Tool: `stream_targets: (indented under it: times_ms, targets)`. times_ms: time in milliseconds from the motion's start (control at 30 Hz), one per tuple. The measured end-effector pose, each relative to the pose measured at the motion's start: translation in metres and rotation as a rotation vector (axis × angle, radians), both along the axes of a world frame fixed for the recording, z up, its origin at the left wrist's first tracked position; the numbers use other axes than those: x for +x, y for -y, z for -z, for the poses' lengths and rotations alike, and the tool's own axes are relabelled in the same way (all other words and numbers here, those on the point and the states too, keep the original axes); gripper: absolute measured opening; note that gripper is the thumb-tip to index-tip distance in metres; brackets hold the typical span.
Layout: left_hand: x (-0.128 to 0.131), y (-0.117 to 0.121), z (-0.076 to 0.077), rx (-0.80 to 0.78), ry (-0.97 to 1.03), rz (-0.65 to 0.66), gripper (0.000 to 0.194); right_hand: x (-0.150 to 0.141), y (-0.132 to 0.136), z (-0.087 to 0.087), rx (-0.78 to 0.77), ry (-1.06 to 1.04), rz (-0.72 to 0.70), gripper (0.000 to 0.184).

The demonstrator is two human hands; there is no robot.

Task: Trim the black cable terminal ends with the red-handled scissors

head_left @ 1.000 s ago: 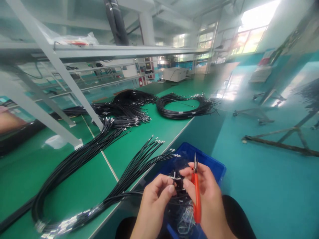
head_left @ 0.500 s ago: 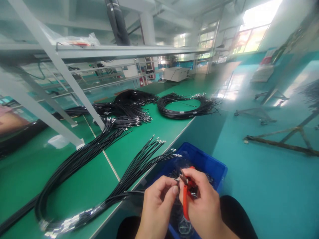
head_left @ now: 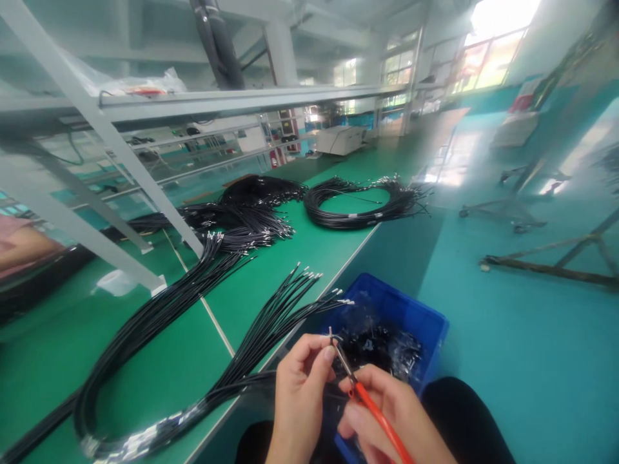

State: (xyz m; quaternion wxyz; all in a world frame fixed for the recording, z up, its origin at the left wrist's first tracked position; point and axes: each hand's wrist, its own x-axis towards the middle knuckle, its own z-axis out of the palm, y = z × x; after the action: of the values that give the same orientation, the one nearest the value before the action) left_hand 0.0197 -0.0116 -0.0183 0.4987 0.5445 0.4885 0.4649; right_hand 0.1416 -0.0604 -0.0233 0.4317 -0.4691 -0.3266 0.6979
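Observation:
My left hand (head_left: 302, 390) pinches a black cable (head_left: 331, 339) between thumb and fingers, its thin pale tip pointing up. The rest of that cable seems to run back toward a bundle of black cables (head_left: 261, 328) on the bench, though my hand hides part of it. My right hand (head_left: 394, 409) is closed around red-handled cutting pliers (head_left: 382, 420), whose metal jaws lie at the cable's end. Fine strands or a bit of sheath show beside the jaws, too small to make out.
Below my hands stands a blue bin (head_left: 438, 332) with dark scraps and clear plastic in it. A coiled cable bundle (head_left: 333, 219) and more cables (head_left: 261, 193) lie farther along the green bench (head_left: 159, 341). Shelf posts (head_left: 140, 174) rise at left; another person's arm (head_left: 29, 245) shows there.
The pliers have swung from upright between my hands to slanting up-left, jaws now at the cable tip. My right hand has lowered slightly, and the cable end now points up.

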Motion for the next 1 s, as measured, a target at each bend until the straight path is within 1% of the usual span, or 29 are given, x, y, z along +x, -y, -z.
stream_targets:
  times_ms: [67, 133, 300, 433, 600, 700, 733, 833, 933, 1000]
  targets:
    - [0.002, 0.001, 0.001, -0.007, 0.006, 0.018, 0.010, 0.000, -0.004, 0.001, 0.028, -0.018, 0.010, 0.039]
    - [0.003, 0.002, 0.001, -0.018, 0.014, 0.037, 0.009, 0.000, -0.006, 0.002, 0.055, -0.034, 0.036, 0.041]
    - [0.005, 0.002, 0.000, -0.012, -0.031, 0.044, 0.008, -0.002, -0.009, 0.003, -0.005, -0.009, 0.091, 0.037]
    - [0.007, 0.002, 0.000, 0.006, -0.065, 0.051, 0.008, -0.001, -0.009, 0.004, -0.001, 0.017, 0.090, 0.036]
    - [0.008, 0.002, 0.001, 0.033, -0.148, 0.041, 0.010, 0.001, -0.010, 0.003, -0.024, 0.037, 0.056, 0.035]
    - [0.007, 0.001, 0.003, 0.033, -0.172, 0.046, 0.011, 0.005, -0.007, 0.002, -0.047, 0.055, 0.020, 0.034]
    - [0.007, 0.001, 0.003, 0.031, -0.173, 0.040, 0.011, 0.006, -0.006, 0.003, -0.052, 0.052, 0.027, 0.035]
    - [0.008, -0.001, 0.006, 0.023, -0.161, 0.010, 0.011, 0.011, 0.000, 0.006, -0.037, -0.015, 0.053, 0.040]
    - [0.009, -0.002, 0.006, 0.014, -0.146, 0.000, 0.010, 0.013, 0.002, 0.014, 0.006, -0.102, -0.025, 0.046]
    - [0.010, -0.001, 0.006, 0.015, -0.138, 0.006, 0.010, 0.013, 0.000, 0.018, 0.024, -0.138, -0.073, 0.045]
